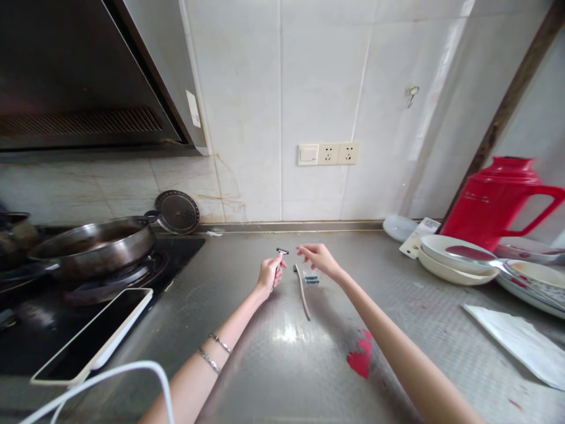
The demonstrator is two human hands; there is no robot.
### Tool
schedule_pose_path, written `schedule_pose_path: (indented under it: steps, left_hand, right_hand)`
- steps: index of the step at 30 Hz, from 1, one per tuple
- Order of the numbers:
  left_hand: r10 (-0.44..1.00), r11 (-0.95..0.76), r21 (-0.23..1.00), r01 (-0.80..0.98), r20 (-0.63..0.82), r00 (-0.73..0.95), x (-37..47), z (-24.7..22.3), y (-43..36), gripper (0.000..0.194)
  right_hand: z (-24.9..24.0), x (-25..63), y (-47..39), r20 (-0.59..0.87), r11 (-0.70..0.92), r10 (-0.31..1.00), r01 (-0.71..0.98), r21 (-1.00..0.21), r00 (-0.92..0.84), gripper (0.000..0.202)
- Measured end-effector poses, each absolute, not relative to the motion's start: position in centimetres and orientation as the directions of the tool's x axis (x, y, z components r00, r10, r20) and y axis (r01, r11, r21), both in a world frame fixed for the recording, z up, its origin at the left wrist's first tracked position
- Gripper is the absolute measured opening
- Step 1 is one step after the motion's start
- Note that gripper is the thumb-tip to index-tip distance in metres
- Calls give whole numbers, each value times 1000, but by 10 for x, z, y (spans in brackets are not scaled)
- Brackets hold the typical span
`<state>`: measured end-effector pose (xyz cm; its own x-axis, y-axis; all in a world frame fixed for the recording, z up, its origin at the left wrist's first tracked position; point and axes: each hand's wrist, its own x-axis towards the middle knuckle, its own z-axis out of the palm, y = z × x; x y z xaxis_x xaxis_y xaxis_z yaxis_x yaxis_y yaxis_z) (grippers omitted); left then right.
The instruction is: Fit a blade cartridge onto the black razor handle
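I see the left hand [269, 274] closed around the handle of a razor [281, 254]. The razor's head sticks up above the fist, over the middle of the steel surface [273, 365]. The right hand [318, 258] is just beside it, with its fingers spread apart and holding nothing. It hovers over a small pack of blades [311, 278] that lies flat on the surface. A second razor handle [302, 292] lies on the surface too, between the two hands and pointing back toward me. Near my right arm there is a red mark [362, 357] on the surface.

On the left a frying pan [95, 244] sits on the stove [176, 250], and a phone [90, 338] with a white cable [132, 371] lies in front of it. On the right I see a red jug [497, 200] by the wall, stacked bowls [454, 259] and a white sheet of paper [521, 344]
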<state>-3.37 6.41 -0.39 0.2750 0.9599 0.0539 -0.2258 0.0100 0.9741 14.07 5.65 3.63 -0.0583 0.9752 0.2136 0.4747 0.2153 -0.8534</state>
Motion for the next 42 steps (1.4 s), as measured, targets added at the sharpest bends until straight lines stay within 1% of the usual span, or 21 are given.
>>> schedule_pose_path:
  steps: [3, 6, 10, 13, 17, 20, 22, 23, 25, 27, 28, 30, 32, 37, 40, 42]
  left_hand:
    - [954, -37, 982, -187, 91, 285, -33, 0, 59, 44]
    - [951, -72, 985, -158, 116, 288, -34, 3, 56, 44]
    - [955, -83, 984, -160, 124, 270, -35, 4, 56, 44]
    - [957, -90, 981, -170, 132, 259, -36, 5, 56, 44]
    - [950, -105, 979, -172, 150, 272, -36, 5, 56, 43]
    - [942, -117, 981, -156, 160, 296, -35, 4, 55, 43]
    - [936, -129, 980, -154, 171, 308, -35, 2, 55, 43]
    - [934, -136, 978, -158, 180, 310, -35, 2, 56, 43]
    - [931, -150, 974, -168, 196, 307, -36, 1, 57, 44]
    - [935, -158, 970, -184, 207, 288, -37, 0, 59, 44]
    - [938, -159, 968, -194, 209, 277, -37, 0, 60, 44]
    - [943, -157, 964, -215, 211, 259, -38, -1, 61, 42]
    - [944, -152, 962, -227, 209, 254, -40, -1, 63, 39]
    - [947, -159, 965, -206, 209, 246, -41, 0, 63, 37]
    - [945, -169, 965, -202, 217, 243, -41, 3, 62, 35]
    - [944, -174, 964, -204, 222, 245, -42, 6, 61, 33]
  right_hand:
    - [45, 116, 60, 81, 113, 990, 308, -945, -113, 34]
    - [44, 109, 63, 16, 45, 988, 185, -982, -155, 34]
    - [39, 111, 67, 49, 67, 983, 95, -993, -178, 35]
    - [36, 113, 69, 84, 100, 981, 87, -991, -176, 37]
    - [32, 115, 72, 96, 108, 987, 90, -990, -127, 36]
    - [28, 115, 80, 112, 123, 991, 169, -978, -71, 36]
    - [24, 114, 89, 155, 155, 988, 331, -931, -29, 35]
    - [22, 113, 93, 191, 179, 981, 442, -879, -18, 34]
    - [15, 110, 101, 258, 212, 966, 664, -717, -31, 29]
    - [9, 106, 104, 269, 201, 961, 825, -529, -62, 27]
    - [6, 103, 105, 253, 182, 965, 875, -448, -71, 27]
    - [1, 99, 104, 214, 149, 974, 928, -341, -78, 28]
    - [-2, 95, 101, 203, 155, 974, 943, -295, -97, 30]
    - [6, 98, 93, 250, 202, 959, 944, -262, -136, 32]
    - [17, 108, 85, 245, 124, 968, 957, -264, -58, 30]
    - [25, 114, 76, 179, 59, 984, 965, -256, -13, 27]
